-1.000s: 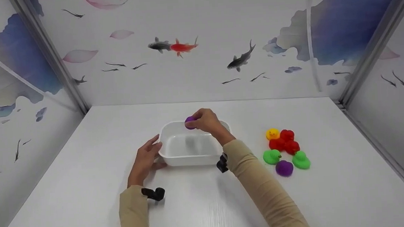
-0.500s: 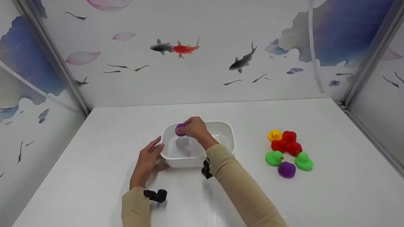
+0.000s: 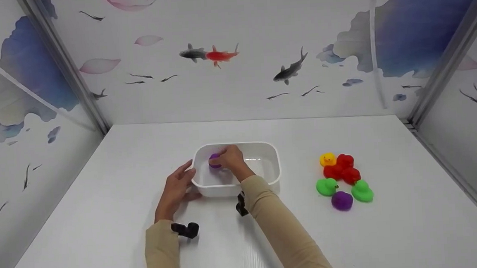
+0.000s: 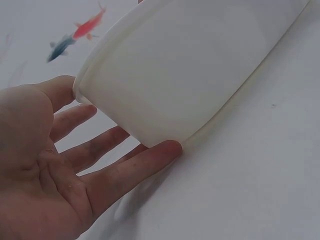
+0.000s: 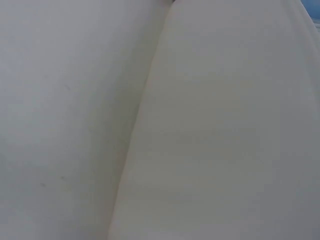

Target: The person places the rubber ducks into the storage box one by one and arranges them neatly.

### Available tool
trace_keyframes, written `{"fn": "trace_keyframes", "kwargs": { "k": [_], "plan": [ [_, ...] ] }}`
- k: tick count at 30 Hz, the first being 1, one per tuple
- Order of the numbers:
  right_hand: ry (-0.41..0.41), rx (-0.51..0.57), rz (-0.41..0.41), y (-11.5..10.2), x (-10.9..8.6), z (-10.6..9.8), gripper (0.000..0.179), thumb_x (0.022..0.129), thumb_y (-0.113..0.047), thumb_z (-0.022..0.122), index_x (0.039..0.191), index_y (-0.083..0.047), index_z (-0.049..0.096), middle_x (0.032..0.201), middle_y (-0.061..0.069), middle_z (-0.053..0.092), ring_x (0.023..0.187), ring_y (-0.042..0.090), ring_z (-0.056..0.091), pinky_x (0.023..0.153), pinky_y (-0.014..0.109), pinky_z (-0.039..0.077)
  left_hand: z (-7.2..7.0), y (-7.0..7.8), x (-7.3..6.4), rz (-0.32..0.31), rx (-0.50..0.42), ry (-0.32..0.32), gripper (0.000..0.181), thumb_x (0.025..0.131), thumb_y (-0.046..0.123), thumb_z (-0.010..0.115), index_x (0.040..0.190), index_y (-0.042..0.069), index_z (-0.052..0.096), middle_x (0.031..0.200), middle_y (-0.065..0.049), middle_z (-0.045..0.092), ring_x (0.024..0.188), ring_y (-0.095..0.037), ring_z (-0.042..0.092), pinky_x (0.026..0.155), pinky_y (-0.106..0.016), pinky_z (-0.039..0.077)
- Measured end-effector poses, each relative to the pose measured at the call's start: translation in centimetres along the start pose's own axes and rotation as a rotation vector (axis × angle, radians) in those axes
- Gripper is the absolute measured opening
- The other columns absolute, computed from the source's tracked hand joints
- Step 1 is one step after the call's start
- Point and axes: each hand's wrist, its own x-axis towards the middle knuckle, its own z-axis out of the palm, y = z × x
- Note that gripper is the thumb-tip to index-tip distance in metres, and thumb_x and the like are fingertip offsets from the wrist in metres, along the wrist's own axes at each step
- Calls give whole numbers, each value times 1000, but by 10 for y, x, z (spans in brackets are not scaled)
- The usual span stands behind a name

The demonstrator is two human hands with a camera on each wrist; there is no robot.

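A white rectangular plastic tub (image 3: 217,191) stands at the middle of the table. My right hand (image 3: 232,161) reaches down inside it and pinches a purple rubber duck (image 3: 214,161) close over the floor of the tub's left half. At the tub's left end is my left hand (image 3: 175,191). In the left wrist view its fingers (image 4: 112,182) are extended, the thumb at the rim and a fingertip at the bottom edge. The right wrist view holds only the tub's outer wall (image 5: 215,125) and the tabletop; my right hand is out of that frame.
Right of the tub lies a cluster of rubber ducks: a yellow duck (image 3: 328,159), several red ducks (image 3: 351,175), two green ones including a green duck (image 3: 362,191), and another purple duck (image 3: 342,201). White printed panels (image 3: 236,92) enclose the table (image 3: 117,249).
My right hand has moved left and then down into the tub with the purple rubber duck. The left hand stays at the tub's left end.
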Motion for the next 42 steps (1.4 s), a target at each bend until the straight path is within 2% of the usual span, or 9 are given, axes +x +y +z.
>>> {"fn": "trace_keyframes", "kwargs": {
  "k": [2,9,13,17,21,27,33,39,42],
  "plan": [
    [-4,-11,8,1,0,-1,29,76,-14,87,95,4,75,99,17,75,84,21,66,70,24,58,3,1,1,0,3,0,55,104,32,55,155,21,39,152,-19,48,137,-41,51,89,-49,62],
    [-37,-35,-12,6,-2,-6,24,76,-11,87,93,3,78,93,16,77,75,16,60,60,18,45,11,1,3,-1,5,-12,55,103,32,56,155,20,39,152,-19,48,135,-42,52,88,-49,62],
    [-68,-25,-26,7,-3,-11,24,77,-12,86,95,2,79,94,15,78,73,15,62,59,18,48,13,0,3,5,15,-11,54,104,31,55,155,21,39,152,-18,48,133,-40,55,85,-47,63],
    [-80,-42,-23,4,-3,-20,31,77,-13,86,101,2,75,102,16,76,80,18,65,67,22,54,13,1,2,-7,28,-6,54,104,32,54,155,23,39,152,-17,49,134,-39,55,85,-46,63],
    [-121,-34,-41,-3,-6,-32,41,79,-15,85,112,3,70,117,19,71,99,30,69,84,31,59,10,2,1,-12,32,-3,54,104,33,54,155,24,39,153,-16,48,136,-39,53,88,-48,62],
    [-202,-29,-124,-21,-19,-55,48,84,-16,81,124,4,65,131,21,62,116,35,65,100,39,57,2,4,1,-16,30,-7,55,104,34,53,156,24,37,155,-15,46,138,-38,51,89,-47,62],
    [-255,8,-162,-26,-42,-79,42,88,-18,77,126,-4,65,137,16,61,118,30,65,104,40,56,-2,1,-3,-28,14,3,56,104,34,54,156,24,36,154,-14,47,138,-36,52,90,-46,62],
    [-208,24,-217,-19,-63,-114,38,89,-18,77,124,-8,67,135,11,63,122,27,65,103,41,56,-1,0,-2,-2,19,-3,57,104,35,54,157,22,36,154,-16,46,138,-38,51,88,-46,63],
    [-193,28,-218,-13,-70,-131,39,89,-19,77,125,-9,67,136,10,62,124,26,64,105,43,55,-2,0,-3,-6,11,-10,57,104,35,54,157,22,36,155,-15,46,137,-37,52,87,-45,63]
  ]
}}
